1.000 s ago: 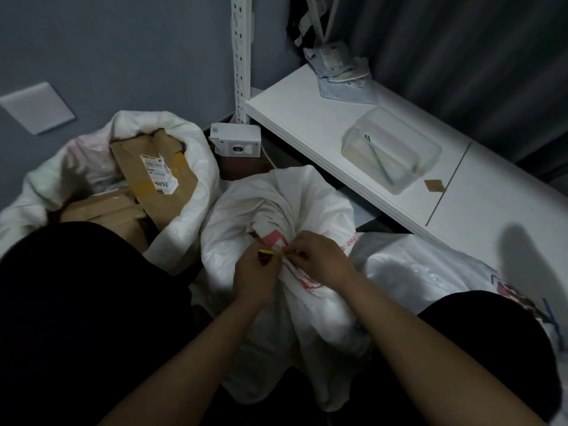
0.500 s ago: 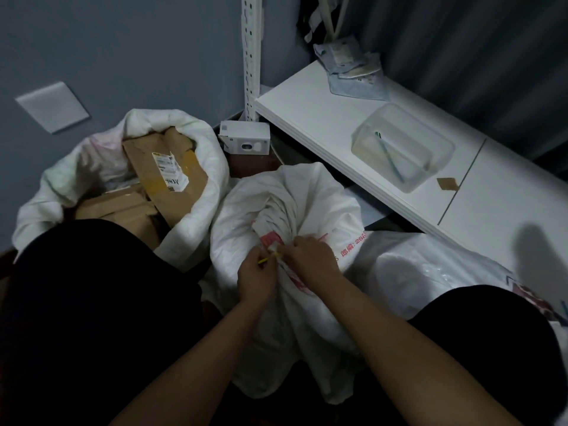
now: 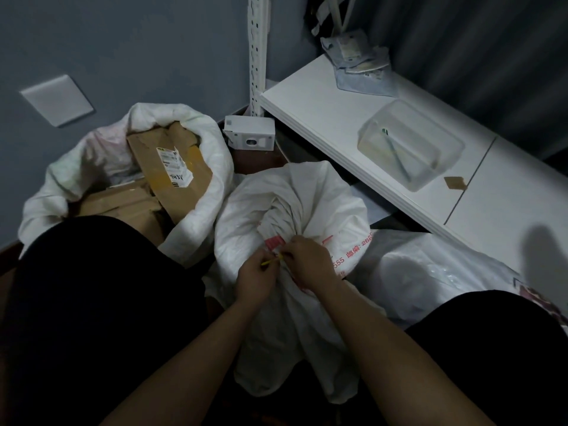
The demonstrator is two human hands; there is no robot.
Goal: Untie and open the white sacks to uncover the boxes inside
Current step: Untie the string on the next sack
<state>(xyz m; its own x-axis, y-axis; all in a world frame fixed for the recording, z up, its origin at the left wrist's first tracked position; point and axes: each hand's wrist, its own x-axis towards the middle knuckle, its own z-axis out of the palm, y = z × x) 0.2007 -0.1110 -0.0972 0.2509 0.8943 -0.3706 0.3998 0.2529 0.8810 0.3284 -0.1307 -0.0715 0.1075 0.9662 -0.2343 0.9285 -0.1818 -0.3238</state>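
Currently, a thin yellow tie [image 3: 272, 260] is pinched between the two hands at the gathered neck of the middle white sack [image 3: 295, 207]. The left hand [image 3: 255, 281] is held knuckles-up, its fingers curled around the near end of the tie, with the forearm reaching in from the lower left. The right hand [image 3: 310, 262] is set just beside it, touching or nearly touching, its fingertips closed on the tie's far end against a red tag [image 3: 274, 242]; its forearm is angled in from the lower right, and the wrist is pressed into the sack's cloth. The bunched folds of the neck are seen just beyond the fingers, and the sack is not yet opened.

Beyond and to the left of the left hand, an open white sack [image 3: 196, 142] is seen with its rim rolled down, and brown cardboard boxes [image 3: 166, 167] are exposed inside it. To the right of the right hand, a third white sack [image 3: 430, 272] is lying closed. Farther out past the right hand, a white shelf [image 3: 322, 118] is seen, on which a clear plastic container [image 3: 412, 146] is standing. A small white box [image 3: 249, 136] is seen well beyond both hands.
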